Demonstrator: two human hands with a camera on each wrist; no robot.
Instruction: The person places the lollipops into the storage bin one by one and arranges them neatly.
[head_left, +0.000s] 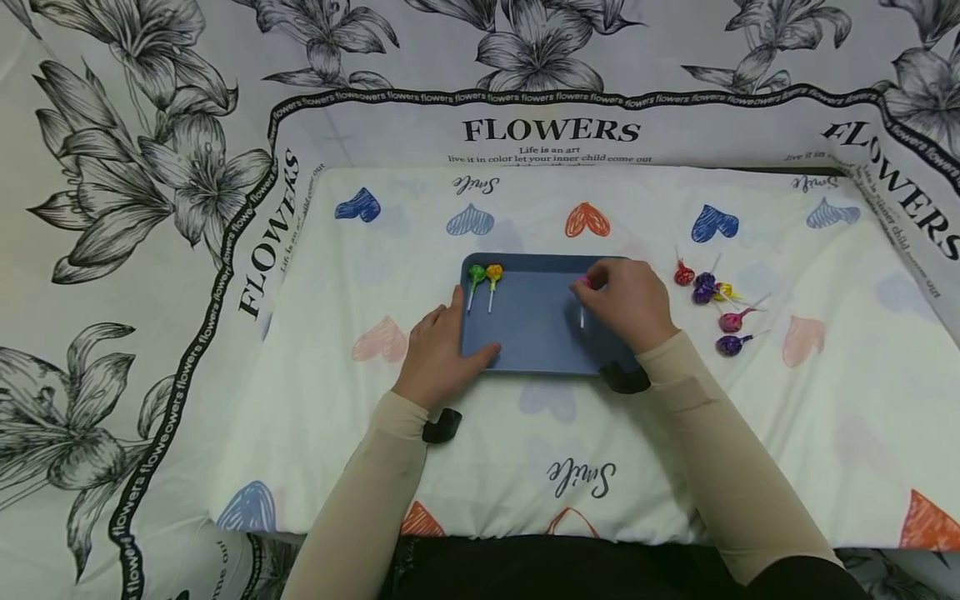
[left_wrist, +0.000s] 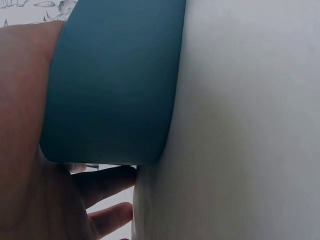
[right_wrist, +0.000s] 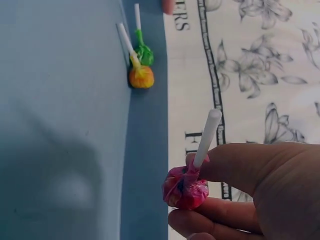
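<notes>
A blue-grey rectangular tray lies on the cloth. At its lower left corner, my left hand holds the edge, thumb over the rim and fingers along the outer side. Over the tray's right part, my right hand pinches a pink lollipop by its wrapped head between thumb and fingers. Its white stick points down toward the near side in the head view. Inside the tray, at the far left, a green lollipop and a yellow-orange lollipop lie side by side, sticks toward me.
Right of the tray, several lollipops lie loosely on the cloth: a red one, a dark purple one, a yellow one, a pink one and another purple one. A heart-print cloth covers the table.
</notes>
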